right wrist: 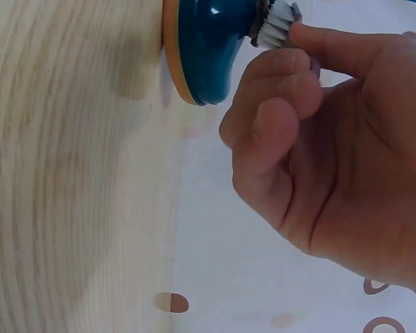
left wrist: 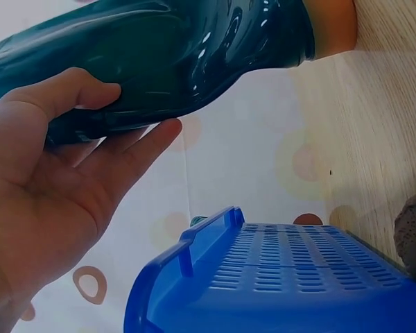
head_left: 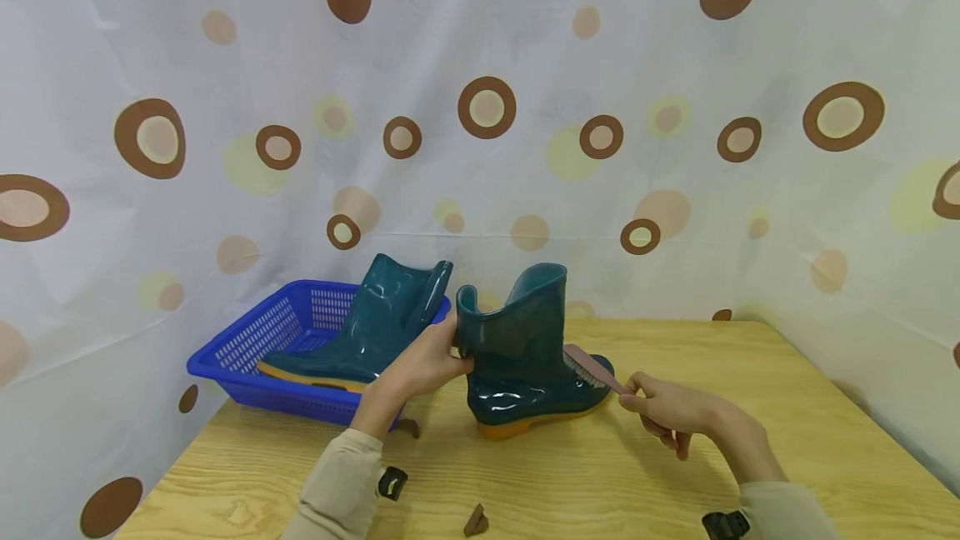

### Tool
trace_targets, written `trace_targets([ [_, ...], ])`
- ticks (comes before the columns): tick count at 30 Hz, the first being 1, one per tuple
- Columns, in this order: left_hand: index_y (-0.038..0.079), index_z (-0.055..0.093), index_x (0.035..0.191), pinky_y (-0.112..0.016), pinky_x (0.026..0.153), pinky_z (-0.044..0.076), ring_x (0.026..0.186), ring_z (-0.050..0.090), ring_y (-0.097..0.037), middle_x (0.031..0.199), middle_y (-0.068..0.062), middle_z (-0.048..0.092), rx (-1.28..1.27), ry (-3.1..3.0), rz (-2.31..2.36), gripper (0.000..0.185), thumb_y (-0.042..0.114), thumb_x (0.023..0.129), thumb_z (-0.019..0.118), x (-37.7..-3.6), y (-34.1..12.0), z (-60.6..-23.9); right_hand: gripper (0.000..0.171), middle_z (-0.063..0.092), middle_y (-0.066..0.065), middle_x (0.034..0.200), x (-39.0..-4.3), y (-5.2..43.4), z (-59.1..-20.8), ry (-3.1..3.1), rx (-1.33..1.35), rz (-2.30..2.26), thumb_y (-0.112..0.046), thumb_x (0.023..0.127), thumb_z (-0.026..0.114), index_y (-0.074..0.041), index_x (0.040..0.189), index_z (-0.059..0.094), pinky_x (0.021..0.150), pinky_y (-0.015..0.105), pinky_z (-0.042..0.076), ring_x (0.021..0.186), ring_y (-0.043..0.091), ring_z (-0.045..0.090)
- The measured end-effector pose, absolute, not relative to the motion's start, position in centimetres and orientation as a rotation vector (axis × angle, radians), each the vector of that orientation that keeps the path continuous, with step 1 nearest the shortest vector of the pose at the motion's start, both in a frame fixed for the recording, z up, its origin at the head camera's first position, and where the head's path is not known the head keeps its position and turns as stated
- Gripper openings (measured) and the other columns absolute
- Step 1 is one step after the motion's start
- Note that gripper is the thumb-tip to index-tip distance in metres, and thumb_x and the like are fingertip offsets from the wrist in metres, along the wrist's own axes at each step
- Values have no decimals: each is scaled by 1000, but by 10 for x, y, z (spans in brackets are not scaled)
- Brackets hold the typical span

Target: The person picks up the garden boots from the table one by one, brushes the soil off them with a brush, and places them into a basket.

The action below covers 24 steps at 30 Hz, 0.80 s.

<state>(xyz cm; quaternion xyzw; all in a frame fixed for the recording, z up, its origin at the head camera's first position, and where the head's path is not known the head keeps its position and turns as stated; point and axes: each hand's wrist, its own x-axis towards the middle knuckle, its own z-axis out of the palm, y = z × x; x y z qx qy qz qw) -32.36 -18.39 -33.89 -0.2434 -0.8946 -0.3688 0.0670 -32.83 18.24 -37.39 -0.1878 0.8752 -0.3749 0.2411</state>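
A glossy dark green rain boot (head_left: 517,357) with an orange-tan sole stands on the wooden table, toe to the right. My left hand (head_left: 427,359) grips the back of its shaft; in the left wrist view the thumb (left wrist: 97,94) lies along one side and the fingers go round behind. With my right hand (head_left: 671,408) I pinch the handle of a pinkish scrubbing brush (head_left: 592,367). Its white bristles (right wrist: 276,26) face the boot's upper just ahead of the shaft. Dark residue shows by the bristles in the right wrist view.
At the left, a second green boot (head_left: 386,323) lies tilted in a blue plastic basket (head_left: 255,357). Brown lumps sit on the table (head_left: 585,490): one piece (head_left: 476,521) near the front, another (head_left: 408,427) beside the basket. A dotted curtain (head_left: 480,182) hangs behind.
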Motion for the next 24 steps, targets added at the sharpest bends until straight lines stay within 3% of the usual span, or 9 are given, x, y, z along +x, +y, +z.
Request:
trace_targets([
  [3,12,52,121,-47,94,55,103,65,-23,114,-7,69,-729,-2694,-1111,37,3,88,68,-324,-184,-340,28,43,1,58,-327,181,-377,2421,-481,-1010,-33,108,39,-5,115,40,39,24,45,43,13,42],
  [15,14,50,122,-46,93,56,100,65,-22,113,-7,68,-713,-2701,-1116,39,3,88,68,-325,-184,-341,28,38,1,63,-326,185,-378,2533,-376,-969,-32,108,38,-5,115,40,39,25,44,43,12,32],
  [24,15,49,125,-48,96,54,105,64,-25,120,-8,67,-649,-2696,-1141,43,5,88,68,-326,-183,-342,31,44,5,71,-332,190,-380,2491,-574,-1087,-34,109,36,-3,115,37,42,29,45,48,13,38],
])
